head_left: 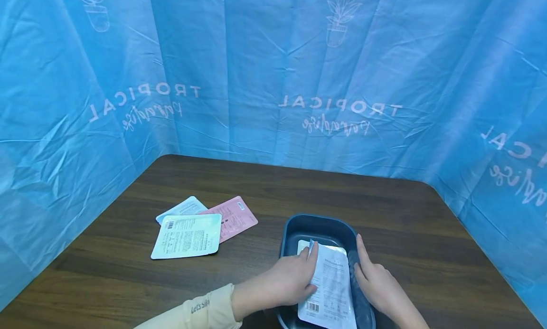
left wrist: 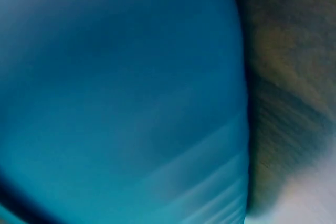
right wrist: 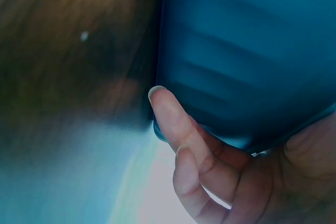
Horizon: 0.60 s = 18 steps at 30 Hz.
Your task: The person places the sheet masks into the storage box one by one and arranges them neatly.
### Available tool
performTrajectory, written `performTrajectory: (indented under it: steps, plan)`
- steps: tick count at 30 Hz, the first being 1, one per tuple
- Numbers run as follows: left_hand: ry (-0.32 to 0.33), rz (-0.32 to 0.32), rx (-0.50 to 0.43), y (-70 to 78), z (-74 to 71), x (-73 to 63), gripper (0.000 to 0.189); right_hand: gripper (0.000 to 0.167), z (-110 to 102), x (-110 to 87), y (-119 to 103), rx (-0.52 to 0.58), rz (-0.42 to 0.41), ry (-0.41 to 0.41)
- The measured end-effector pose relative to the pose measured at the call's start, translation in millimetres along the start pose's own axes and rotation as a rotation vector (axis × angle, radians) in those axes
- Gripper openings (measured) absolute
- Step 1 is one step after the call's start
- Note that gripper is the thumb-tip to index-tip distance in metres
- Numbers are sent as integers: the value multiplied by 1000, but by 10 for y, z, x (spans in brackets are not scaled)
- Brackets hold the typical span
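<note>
A dark blue plastic bin [head_left: 318, 220] stands near the table's front edge in the head view. Inside lies a pale blue sheet mask packet [head_left: 331, 296] with small print and a barcode, over a whitish packet [head_left: 302, 246]. My left hand [head_left: 290, 277] reaches over the bin's left wall, its index finger straight and resting with the thumb on the packet's left part. My right hand [head_left: 380, 284] holds the bin's right wall; in the right wrist view its fingers [right wrist: 173, 116] touch the outer side. The left wrist view shows mostly the bin's blurred outer wall [left wrist: 126, 98].
Left of the bin, a mint packet [head_left: 188, 236] overlaps a pink packet [head_left: 239, 217] and a light blue packet [head_left: 184, 208] on the dark wooden table [head_left: 107, 258]. Blue printed curtains [head_left: 256, 58] surround the table's back and sides.
</note>
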<state>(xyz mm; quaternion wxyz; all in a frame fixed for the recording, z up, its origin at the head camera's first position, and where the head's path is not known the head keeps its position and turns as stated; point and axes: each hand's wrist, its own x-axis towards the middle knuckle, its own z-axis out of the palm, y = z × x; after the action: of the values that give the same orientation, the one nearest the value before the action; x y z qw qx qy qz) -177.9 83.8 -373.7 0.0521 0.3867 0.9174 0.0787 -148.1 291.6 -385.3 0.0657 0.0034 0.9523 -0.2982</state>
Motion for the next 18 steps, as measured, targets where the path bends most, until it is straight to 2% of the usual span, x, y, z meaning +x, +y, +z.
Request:
performTrajectory:
  steps: [4, 9, 14, 18]
  plan:
    - [-56, 36, 208, 11, 17, 8, 66, 64, 2, 2, 10, 5, -1, -2]
    - [-98, 32, 317, 46, 50, 23, 63, 64, 6, 3, 18, 8, -5, 1]
    - [-127, -14, 456, 76, 71, 55, 62, 65, 6, 3, 23, 8, -7, 3]
    - [-129, -27, 528, 82, 69, 55, 62, 64, 11, 10, 27, 9, -6, 1]
